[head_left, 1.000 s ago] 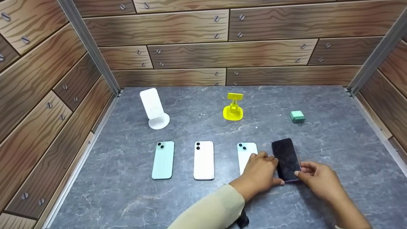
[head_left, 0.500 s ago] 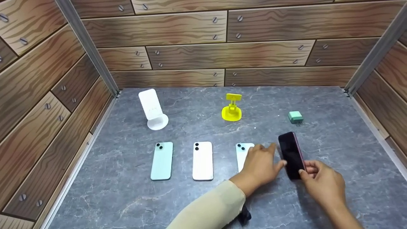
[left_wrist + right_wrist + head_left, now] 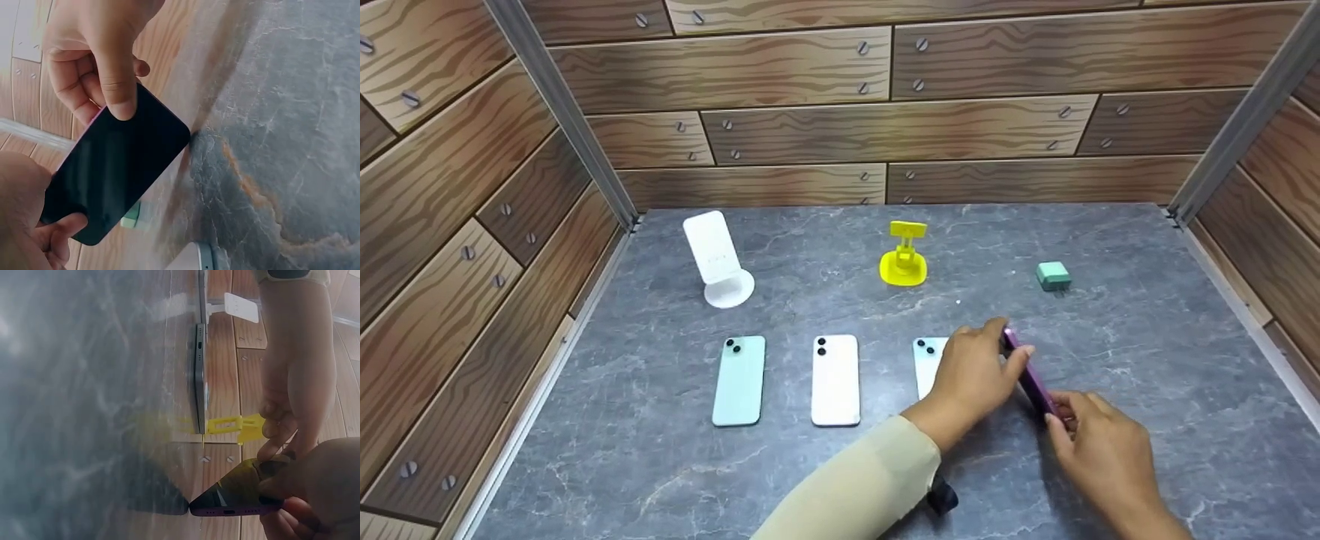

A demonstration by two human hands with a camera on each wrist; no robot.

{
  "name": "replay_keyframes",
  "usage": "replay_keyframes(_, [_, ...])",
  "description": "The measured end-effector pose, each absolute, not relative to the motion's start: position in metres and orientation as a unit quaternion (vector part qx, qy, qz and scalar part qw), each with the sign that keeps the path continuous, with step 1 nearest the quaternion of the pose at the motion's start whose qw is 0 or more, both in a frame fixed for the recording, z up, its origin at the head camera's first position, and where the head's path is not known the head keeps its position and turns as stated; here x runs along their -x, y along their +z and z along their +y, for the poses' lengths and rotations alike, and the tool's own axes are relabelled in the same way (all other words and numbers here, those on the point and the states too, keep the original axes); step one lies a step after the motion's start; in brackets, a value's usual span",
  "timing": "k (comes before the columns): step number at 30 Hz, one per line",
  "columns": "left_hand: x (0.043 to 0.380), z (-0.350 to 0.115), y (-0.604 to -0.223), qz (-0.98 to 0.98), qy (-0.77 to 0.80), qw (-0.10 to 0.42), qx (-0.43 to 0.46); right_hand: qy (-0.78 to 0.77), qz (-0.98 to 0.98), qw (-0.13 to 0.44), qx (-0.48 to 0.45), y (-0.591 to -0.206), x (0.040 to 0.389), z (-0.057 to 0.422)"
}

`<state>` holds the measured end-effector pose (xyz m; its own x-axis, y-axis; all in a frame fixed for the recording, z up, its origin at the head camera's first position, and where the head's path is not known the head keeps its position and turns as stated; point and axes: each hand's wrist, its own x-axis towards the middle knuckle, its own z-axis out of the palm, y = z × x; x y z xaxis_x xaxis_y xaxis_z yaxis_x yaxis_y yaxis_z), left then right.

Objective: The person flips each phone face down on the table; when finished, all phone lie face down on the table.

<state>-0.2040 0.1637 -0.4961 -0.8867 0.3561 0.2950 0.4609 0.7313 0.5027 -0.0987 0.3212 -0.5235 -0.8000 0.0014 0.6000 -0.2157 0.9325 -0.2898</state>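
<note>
A smartphone with a black screen and purple edge (image 3: pixel 1030 382) stands tilted up on its side between both hands. My left hand (image 3: pixel 971 371) pinches its far end, its thumb lying on the screen in the left wrist view. My right hand (image 3: pixel 1110 457) grips the near end between thumb and fingers. One lower corner of the smartphone (image 3: pixel 129 163) meets the table surface or nearly so. Under my left hand lies a pale phone (image 3: pixel 926 364), partly hidden. Further left lie a white phone (image 3: pixel 835 381) and a mint phone (image 3: pixel 739 382), both backs up.
At the back of the grey marbled table (image 3: pixel 660 465) stand a white phone stand (image 3: pixel 716 255) and a yellow phone stand (image 3: pixel 904 262). A green charger plug (image 3: pixel 1053 276) sits at the back right. Wood-patterned walls (image 3: pixel 795 67) enclose the far side and both flanks.
The smartphone has gone from lying screen up to being raised and turned nearly on edge. My left hand let go of its side, then took its far end; the right hand kept its grip.
</note>
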Motion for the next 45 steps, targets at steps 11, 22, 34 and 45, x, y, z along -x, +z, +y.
replay_keyframes(11, [0.201, 0.168, -0.495, -0.922, -0.307, 0.095, 0.215, 0.195, -0.948, 0.242, -0.069, -0.528, 0.098, 0.318])
replay_keyframes(22, [0.201, 0.174, -0.507, -0.920, -0.317, 0.072, 0.219, 0.226, -0.964, 0.125, -0.062, -0.527, 0.098, 0.344])
replay_keyframes(34, [0.200, 0.179, -0.509, -0.923, -0.304, 0.043, 0.233, 0.236, -0.970, 0.030, -0.036, -0.532, 0.104, 0.371])
replay_keyframes(45, [0.195, 0.181, -0.516, -0.934, -0.230, -0.022, 0.273, 0.278, -0.960, -0.005, -0.006, -0.534, 0.111, 0.380])
